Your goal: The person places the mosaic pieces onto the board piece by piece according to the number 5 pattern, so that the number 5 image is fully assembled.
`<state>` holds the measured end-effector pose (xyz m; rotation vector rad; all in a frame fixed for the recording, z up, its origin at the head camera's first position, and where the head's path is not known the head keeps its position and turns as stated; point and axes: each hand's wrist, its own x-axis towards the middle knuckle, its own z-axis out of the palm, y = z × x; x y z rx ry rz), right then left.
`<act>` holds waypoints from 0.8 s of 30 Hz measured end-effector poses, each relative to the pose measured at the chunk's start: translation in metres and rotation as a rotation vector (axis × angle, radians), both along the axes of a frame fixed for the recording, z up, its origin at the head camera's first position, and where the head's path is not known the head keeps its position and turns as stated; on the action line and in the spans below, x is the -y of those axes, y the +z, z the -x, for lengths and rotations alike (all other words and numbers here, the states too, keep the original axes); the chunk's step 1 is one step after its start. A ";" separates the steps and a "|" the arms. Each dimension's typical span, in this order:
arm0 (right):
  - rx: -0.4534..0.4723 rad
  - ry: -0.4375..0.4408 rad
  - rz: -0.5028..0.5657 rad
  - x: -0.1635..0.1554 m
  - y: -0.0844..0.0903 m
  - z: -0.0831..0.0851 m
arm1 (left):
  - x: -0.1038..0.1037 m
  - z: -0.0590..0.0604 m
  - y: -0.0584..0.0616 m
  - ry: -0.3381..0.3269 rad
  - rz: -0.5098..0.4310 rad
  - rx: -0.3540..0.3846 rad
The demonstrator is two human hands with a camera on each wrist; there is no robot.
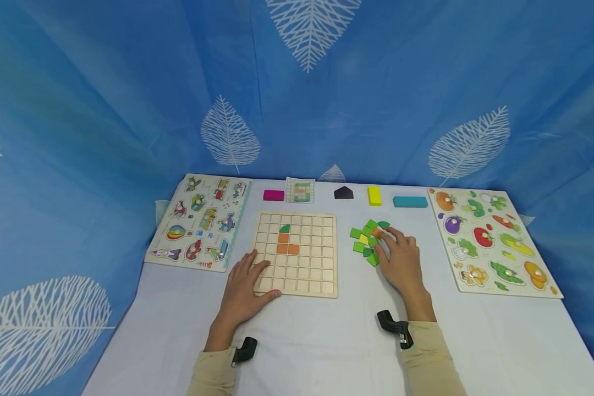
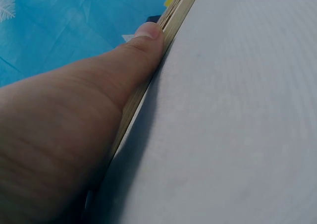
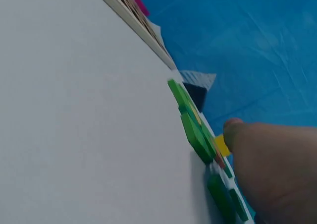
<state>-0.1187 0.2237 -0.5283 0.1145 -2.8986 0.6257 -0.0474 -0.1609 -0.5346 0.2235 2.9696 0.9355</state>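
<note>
A: Where, the tiles [image 1: 368, 241]?
B: Heaped on the surface [image 1: 326, 341], right of the board [image 1: 297, 254], just beside it. Under the right hand [image 1: 400, 258], well apart from the left hand [image 1: 245, 285].
A: Right hand's hold?
B: Fingers spread and bent over the heap, touching green tiles; whether one is pinched, cannot tell.
A: Left?
B: Flat and open, pressing the board's near left corner, thumb along the edge.

Bare tablecloth [image 1: 326, 341] lies open along the near edge. Between grid board [image 1: 297, 253] and green tile pile [image 1: 368, 242] a narrow lane runs; puzzle boards [image 1: 198, 220] flank left and right.
</note>
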 end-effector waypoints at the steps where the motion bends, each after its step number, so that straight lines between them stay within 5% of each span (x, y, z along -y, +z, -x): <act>1: 0.016 -0.015 -0.018 -0.004 -0.001 0.000 | 0.000 0.000 0.000 0.001 0.000 0.001; 11: -0.024 -0.153 0.028 -0.010 -0.002 0.002 | 0.000 0.000 0.001 0.003 -0.001 -0.002; 24: -0.015 -0.193 0.044 -0.012 -0.006 0.002 | -0.001 0.000 0.002 0.008 -0.008 0.003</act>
